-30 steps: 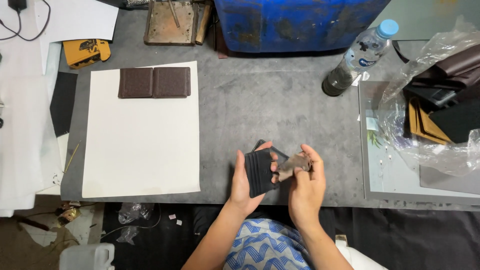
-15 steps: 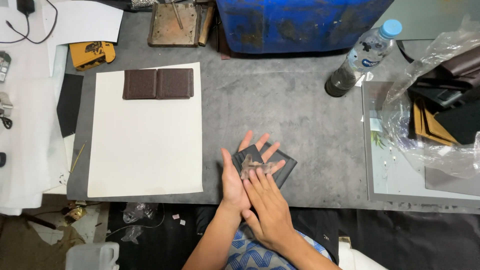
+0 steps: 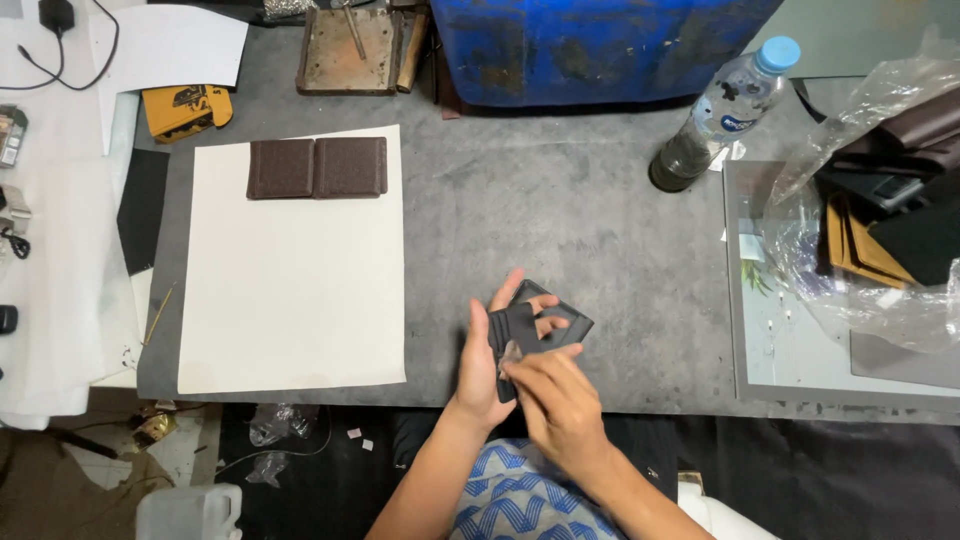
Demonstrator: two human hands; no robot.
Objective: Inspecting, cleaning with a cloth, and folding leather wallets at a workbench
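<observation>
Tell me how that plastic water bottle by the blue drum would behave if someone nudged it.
The water bottle stands tall and narrow, so a nudge near its blue cap would probably tip it. It looks mostly empty, hence likely light. Once down, its round body would tend to roll across the grey table.

right hand (image 3: 560, 405) hides wallet's (image 3: 540, 328) lower part | blue drum (image 3: 600, 45) cut off at top

My left hand (image 3: 487, 362) sits low in the frame's centre, fingers spread upward. My right hand (image 3: 556, 400) lies just beside it, fingers curled, both forearms rising from the bottom edge.
</observation>
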